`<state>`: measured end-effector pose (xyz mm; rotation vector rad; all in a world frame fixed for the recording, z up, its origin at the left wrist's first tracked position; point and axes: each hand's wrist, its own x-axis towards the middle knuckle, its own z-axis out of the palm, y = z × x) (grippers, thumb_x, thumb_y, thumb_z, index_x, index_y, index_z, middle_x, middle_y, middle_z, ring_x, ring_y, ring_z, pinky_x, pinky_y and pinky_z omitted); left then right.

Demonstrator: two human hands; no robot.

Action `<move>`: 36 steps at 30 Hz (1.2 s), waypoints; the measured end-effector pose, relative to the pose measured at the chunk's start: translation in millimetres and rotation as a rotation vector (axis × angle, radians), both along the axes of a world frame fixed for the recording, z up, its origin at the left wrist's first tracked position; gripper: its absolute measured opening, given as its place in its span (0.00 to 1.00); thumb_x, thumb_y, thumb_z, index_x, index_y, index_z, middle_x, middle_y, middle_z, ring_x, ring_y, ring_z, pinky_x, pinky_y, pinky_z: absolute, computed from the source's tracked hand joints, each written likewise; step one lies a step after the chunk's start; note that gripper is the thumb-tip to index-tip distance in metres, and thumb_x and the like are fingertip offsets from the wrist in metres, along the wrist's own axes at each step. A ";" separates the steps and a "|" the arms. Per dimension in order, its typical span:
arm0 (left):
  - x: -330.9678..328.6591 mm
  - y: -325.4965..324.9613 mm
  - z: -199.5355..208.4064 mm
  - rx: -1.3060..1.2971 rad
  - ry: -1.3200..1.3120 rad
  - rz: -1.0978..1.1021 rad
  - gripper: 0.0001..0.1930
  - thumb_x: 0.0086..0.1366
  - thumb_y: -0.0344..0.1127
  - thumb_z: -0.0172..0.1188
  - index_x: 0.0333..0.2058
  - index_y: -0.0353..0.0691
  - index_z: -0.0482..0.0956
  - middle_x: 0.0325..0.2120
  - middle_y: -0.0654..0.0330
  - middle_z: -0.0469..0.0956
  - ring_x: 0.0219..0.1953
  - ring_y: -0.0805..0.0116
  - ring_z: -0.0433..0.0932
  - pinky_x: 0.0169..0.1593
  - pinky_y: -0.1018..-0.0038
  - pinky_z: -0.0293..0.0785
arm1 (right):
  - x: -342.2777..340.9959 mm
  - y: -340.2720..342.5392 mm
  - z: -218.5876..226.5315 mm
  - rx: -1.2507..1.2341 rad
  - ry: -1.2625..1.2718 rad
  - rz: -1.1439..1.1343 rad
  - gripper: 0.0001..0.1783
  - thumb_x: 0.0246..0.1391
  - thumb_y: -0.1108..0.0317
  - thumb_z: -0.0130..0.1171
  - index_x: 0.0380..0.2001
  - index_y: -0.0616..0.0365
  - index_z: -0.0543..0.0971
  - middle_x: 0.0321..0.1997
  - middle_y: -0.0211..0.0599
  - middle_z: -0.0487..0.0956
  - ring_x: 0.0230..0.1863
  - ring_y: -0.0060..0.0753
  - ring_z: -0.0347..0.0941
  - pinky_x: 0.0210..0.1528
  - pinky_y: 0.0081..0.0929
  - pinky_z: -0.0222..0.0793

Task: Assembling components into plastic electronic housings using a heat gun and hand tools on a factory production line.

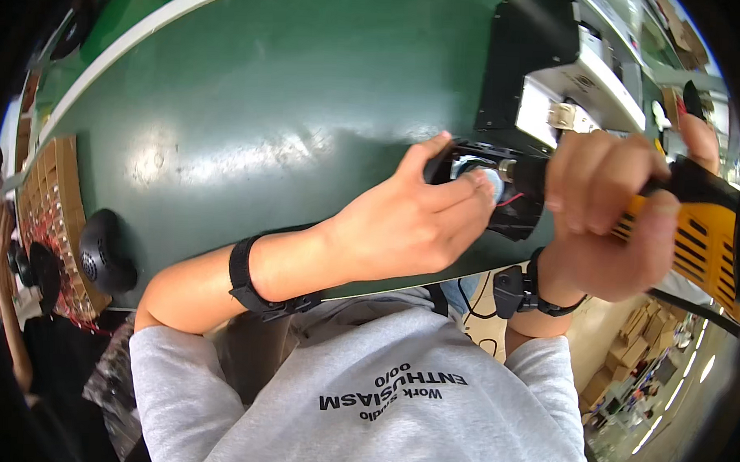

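My left hand (419, 216) grips a black plastic housing (513, 224) near the bench's front edge. Its thumb lies on the far side and its fingertips press by a round, pale disc (492, 183) inside. A thin red wire shows in the housing beside the disc. My right hand (611, 203) is closed, slightly blurred, at the housing's right side. It is wrapped round a yellow-and-black power tool (707, 251) with slotted vents; a metal tip (507, 167) points into the housing. The tool's exact kind is unclear.
A black-and-white metal machine (531, 65) stands beyond my hands on the green bench (253, 88). To the left are a rounded black part with a perforated grille (104, 250) and a divided cardboard box (49, 187) of red-wired parts. A co-worker's arm (12, 316) shows far left.
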<state>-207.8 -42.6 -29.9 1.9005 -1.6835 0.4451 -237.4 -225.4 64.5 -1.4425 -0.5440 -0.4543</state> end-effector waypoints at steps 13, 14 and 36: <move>3.7 13.3 -0.8 0.013 -0.019 0.000 0.15 0.55 0.34 0.69 0.42 0.42 0.86 0.45 0.64 0.83 0.52 0.71 0.81 0.58 0.48 0.69 | -15.9 -49.8 29.8 0.031 -0.032 -0.317 0.16 0.71 0.65 0.42 0.54 0.60 0.72 0.23 0.28 0.65 0.23 0.24 0.59 0.32 0.31 0.60; 3.9 12.9 -0.6 0.014 -0.019 -0.002 0.15 0.55 0.34 0.69 0.42 0.42 0.86 0.45 0.64 0.83 0.52 0.71 0.81 0.58 0.48 0.69 | -16.0 -51.1 27.5 0.073 -0.024 -0.307 0.15 0.71 0.65 0.43 0.54 0.60 0.72 0.22 0.28 0.64 0.23 0.24 0.59 0.31 0.31 0.60; 5.2 6.6 3.7 -0.154 0.420 -0.002 0.19 0.56 0.39 0.73 0.46 0.40 0.83 0.42 0.61 0.85 0.44 0.63 0.83 0.58 0.52 0.66 | -45.3 -26.1 42.8 0.001 -0.023 0.216 0.24 0.67 0.57 0.48 0.62 0.53 0.69 0.26 0.21 0.69 0.26 0.14 0.65 0.33 0.18 0.64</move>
